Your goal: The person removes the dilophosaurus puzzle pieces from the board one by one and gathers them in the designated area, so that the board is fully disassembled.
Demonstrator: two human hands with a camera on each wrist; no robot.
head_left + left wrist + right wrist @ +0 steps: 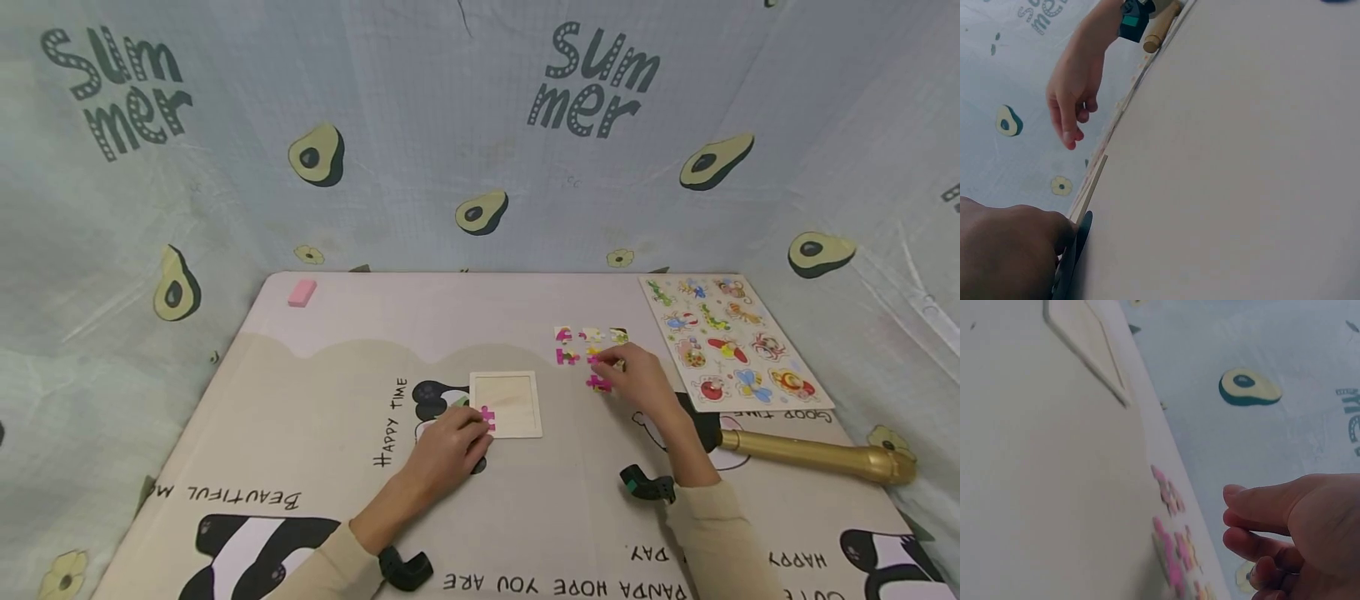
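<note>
A square wooden puzzle tray lies flat at the middle of the table. One pink jigsaw piece is at its lower left, right by the fingertips of my left hand. That hand rests at the tray's left edge with bent fingers; whether they grip the edge is hidden, also in the left wrist view. Over a group of loose jigsaw pieces to the right of the tray is my right hand. In the right wrist view, the right hand has loosely bent fingers and nothing visible between them.
A board with printed insects and other animals lies at the back right. In front of it is a gold-coloured cylindrical handle with a dark end. A pink block sits at the back left. Patterned cloth hangs around the table.
</note>
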